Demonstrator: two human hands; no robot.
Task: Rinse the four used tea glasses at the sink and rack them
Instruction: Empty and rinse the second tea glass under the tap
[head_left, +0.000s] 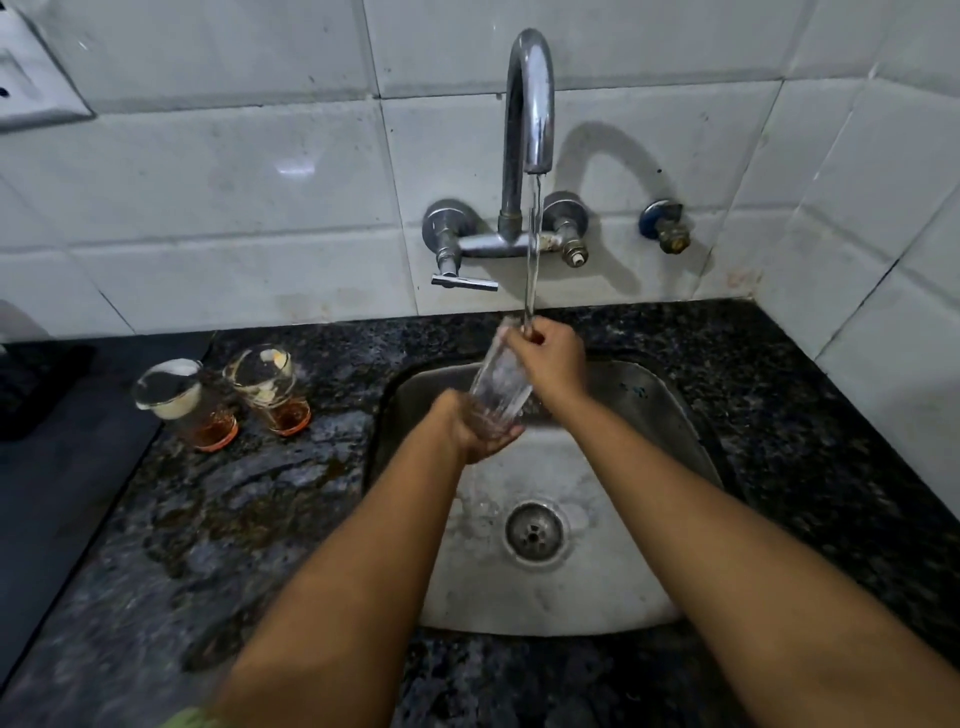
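I hold a clear tea glass (501, 382) tilted over the steel sink (649, 410), its mouth up under the running stream. My left hand (475, 428) cups and grips its base from below. My right hand (550, 358) is at the rim, fingers curled over or into the mouth. Water falls from the chrome tap (530, 98) onto the rim and my right fingers. Two used glasses stand on the counter to the left, one (184, 402) with tea dregs and milky residue, the other (270, 389) beside it with amber dregs.
The dark granite counter (234, 519) is wet left of the sink. A drain (534, 530) sits in the basin's middle. The tap lever (464, 282) and a blue-collared valve (665, 226) stick out of the tiled wall. A dark mat (47, 467) lies at far left.
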